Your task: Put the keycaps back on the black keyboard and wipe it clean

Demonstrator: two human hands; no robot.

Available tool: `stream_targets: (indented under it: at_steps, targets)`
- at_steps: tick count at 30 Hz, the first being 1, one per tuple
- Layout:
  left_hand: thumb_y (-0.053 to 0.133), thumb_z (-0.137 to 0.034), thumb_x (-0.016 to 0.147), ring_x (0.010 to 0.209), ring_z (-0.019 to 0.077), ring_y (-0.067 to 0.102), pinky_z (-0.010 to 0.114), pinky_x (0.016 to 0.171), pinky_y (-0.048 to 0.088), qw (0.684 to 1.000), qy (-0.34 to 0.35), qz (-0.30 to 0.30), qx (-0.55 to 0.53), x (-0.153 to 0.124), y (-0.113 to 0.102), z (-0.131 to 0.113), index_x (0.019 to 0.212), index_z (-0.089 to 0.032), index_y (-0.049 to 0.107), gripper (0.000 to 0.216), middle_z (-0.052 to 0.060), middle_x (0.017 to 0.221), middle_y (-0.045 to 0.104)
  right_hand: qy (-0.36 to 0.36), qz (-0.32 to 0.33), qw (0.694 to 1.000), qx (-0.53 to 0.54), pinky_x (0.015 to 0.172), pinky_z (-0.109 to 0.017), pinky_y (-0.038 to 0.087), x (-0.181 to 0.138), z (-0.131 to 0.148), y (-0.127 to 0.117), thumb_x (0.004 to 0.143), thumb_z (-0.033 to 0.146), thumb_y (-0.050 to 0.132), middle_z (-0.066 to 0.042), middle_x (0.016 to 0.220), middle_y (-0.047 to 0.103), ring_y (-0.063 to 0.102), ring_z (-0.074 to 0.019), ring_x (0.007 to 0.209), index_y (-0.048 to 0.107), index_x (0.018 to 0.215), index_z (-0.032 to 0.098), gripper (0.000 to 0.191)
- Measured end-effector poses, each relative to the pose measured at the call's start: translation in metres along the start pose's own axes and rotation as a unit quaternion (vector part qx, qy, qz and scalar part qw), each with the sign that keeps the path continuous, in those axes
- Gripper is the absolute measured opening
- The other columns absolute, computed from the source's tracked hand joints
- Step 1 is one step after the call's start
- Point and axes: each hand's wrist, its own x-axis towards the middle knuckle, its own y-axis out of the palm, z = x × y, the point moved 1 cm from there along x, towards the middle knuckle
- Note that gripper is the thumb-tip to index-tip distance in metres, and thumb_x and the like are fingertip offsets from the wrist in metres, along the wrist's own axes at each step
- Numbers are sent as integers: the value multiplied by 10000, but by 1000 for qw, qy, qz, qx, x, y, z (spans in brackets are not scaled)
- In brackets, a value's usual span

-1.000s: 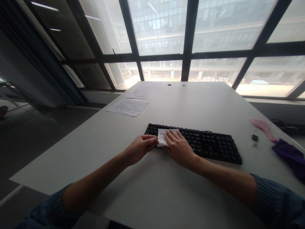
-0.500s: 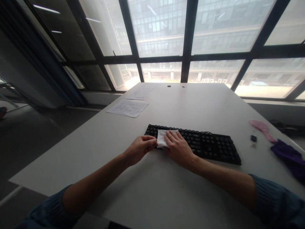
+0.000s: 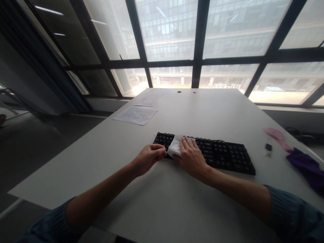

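Note:
A black keyboard [image 3: 224,153] lies across the desk in front of me. Over its left-hand keys is a creased white tissue [image 3: 174,145]. My right hand [image 3: 191,157] rests on the tissue with its fingers stretched out flat, pressing it to the keys. At the keyboard's front left edge, my left hand [image 3: 152,157] is closed in a pinch. Its fingertips meet the tissue's near left corner and seem to grip it, though the contact is partly hidden.
Printed sheets [image 3: 135,115] lie at the far left of the white desk [image 3: 202,113]. On the right are a pink hairbrush [image 3: 277,136], a small dark object [image 3: 268,147] and a purple cloth [image 3: 305,165]. Tall windows [image 3: 167,30] stand beyond the desk.
My right hand has slid slightly right, dragging the tissue along. The tissue is now slanted, its left corner still by my left fingertips. My left hand and the keyboard have barely moved.

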Motion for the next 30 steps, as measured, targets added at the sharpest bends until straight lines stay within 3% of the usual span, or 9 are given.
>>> stream_targets:
  at_steps: [6, 15, 22, 30]
  targets:
    - [840, -260, 712, 658, 89, 500, 201, 637, 404, 1000, 4, 9, -13, 1, 0, 1, 705, -124, 711, 187, 20, 711, 627, -2, 4, 1000, 0, 1221, -512, 236, 0, 1, -1, 1001, 449, 493, -294, 1505, 456, 402, -384, 1440, 518, 1414, -68, 662]
    - [901, -242, 648, 667, 88, 544, 185, 648, 464, 996, -33, -41, -77, 5, -1, 5, 856, -85, 755, 298, 71, 782, 682, -2, -7, 1000, -1, 1222, -513, 232, 0, 0, 3, 994, 467, 507, -292, 1510, 453, 397, -382, 1441, 512, 1419, -66, 681]
    - [875, -257, 688, 625, 71, 489, 169, 592, 432, 997, -13, -12, -80, 5, -1, 3, 746, -85, 710, 245, 35, 729, 623, -4, -4, 1000, 5, 1220, -516, 237, -1, 0, 1, 987, 450, 526, -292, 1505, 461, 404, -387, 1436, 513, 1417, -66, 671]
    - [763, -163, 783, 620, 70, 479, 173, 573, 444, 982, -62, 20, -177, 8, -3, 6, 724, -113, 615, 168, 10, 739, 573, -17, -6, 1000, 19, 1222, -519, 236, -1, 0, 4, 986, 423, 544, -265, 1540, 430, 382, -379, 1451, 472, 1472, -5, 653]
